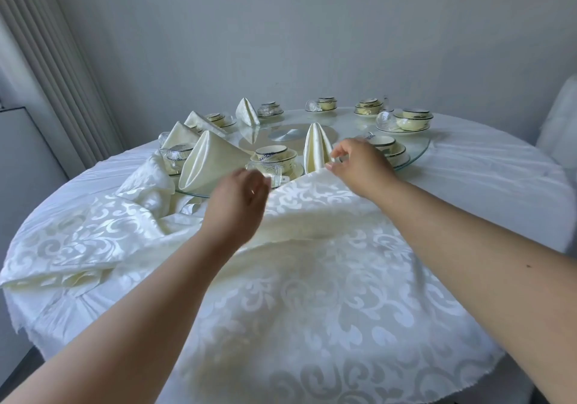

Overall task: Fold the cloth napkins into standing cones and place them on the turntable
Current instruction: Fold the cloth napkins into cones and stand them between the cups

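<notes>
Nearest the viewer, a large patterned napkin [312, 278] lies spread across the round table [484, 185], draping over its near edge. Both forearms of the person extend over it toward the glass turntable [418, 149].

Right hand [359, 166]: thumb and forefinger pinch the far corner of the spread napkin, lifting it just beside the turntable rim. Left hand [239, 204]: fingers loosely curled and blurred, raised above the cloth; whether it holds any fabric cannot be told.

A narrow folded cone [317, 147] stands upright on the turntable, directly behind the right hand's fingertips. A wider cone [209, 163] stands at the turntable's left near edge. Three more folded napkins [246, 111] stand farther back on the left.

Bowl-and-plate settings [274, 155] sit around the turntable. Further loose napkins [78, 247] lie heaped on the table at left.
</notes>
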Available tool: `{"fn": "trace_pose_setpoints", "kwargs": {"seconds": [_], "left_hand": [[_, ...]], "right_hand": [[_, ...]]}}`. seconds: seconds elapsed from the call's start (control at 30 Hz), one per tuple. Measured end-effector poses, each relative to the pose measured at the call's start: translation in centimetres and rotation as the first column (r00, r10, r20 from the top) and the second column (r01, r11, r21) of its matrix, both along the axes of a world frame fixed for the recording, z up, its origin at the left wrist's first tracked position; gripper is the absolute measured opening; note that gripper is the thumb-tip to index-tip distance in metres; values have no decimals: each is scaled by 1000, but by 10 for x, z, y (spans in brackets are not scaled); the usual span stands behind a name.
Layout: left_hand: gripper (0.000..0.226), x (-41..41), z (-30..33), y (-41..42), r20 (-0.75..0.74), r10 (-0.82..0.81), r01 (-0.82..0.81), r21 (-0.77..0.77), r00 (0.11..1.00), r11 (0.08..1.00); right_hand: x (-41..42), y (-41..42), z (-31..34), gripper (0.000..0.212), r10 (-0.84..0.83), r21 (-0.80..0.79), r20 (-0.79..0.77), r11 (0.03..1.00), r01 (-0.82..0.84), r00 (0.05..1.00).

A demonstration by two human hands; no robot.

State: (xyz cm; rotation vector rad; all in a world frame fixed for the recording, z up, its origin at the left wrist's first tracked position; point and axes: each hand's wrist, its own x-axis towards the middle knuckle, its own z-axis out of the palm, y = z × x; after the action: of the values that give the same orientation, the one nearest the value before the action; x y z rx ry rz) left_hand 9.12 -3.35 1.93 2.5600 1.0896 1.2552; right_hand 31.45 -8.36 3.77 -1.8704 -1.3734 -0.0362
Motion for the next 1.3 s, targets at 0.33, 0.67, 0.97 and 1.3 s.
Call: {"fn": "trace_pose_setpoints", "kwargs": {"seconds": [0.33,0.67,0.97,1.3], "left_hand": [[41,-48,-33,-72,-43,-468,383,-511,883,770],[58,-74,-33,-91,217,-525,489,-741,823,460],[70,-70,-25,-79,463,-558,602,-794,689,85],[75,-51,-28,-62,233,-381,299,-946,895,124]], "right_hand": [[-67,-129,-33,18,640,-306,-180,685,-661,747],[-84,-138,-65,13,704,-331,-128,633,-700,698],[-49,-92,-45,12,307,-227,-760,702,-675,574],[-66,-121,-27,44,684,16,-362,684,-729,633]]}}
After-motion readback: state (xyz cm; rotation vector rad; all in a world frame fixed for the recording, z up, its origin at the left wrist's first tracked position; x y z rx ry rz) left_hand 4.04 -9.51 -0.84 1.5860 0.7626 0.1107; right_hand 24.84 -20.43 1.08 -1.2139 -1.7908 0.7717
